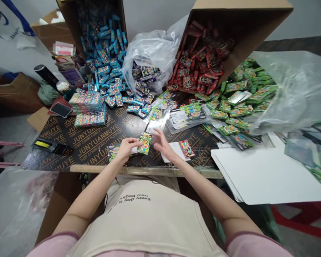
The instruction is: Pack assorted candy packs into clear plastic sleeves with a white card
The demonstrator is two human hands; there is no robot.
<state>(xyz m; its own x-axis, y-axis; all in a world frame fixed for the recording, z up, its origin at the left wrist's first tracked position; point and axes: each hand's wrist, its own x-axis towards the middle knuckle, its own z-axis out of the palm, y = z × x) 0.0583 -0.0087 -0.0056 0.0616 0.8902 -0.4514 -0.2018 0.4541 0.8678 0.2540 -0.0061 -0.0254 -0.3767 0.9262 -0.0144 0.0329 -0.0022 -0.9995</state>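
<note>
My left hand pinches a small green printed packet by its left side, just above the table's front part. My right hand is beside the packet's right edge, fingers apart, holding nothing. Under and left of my left hand lies a clear plastic pouch with a green print, partly hidden by the hand. To the right of my right hand, a red packet rests on a white sheet.
Cartons of blue packets and red packets tip open at the back. Between them sits a plastic bag of purple packets. Green packets heap at right, near white boards. Stacked boxes and a phone lie left.
</note>
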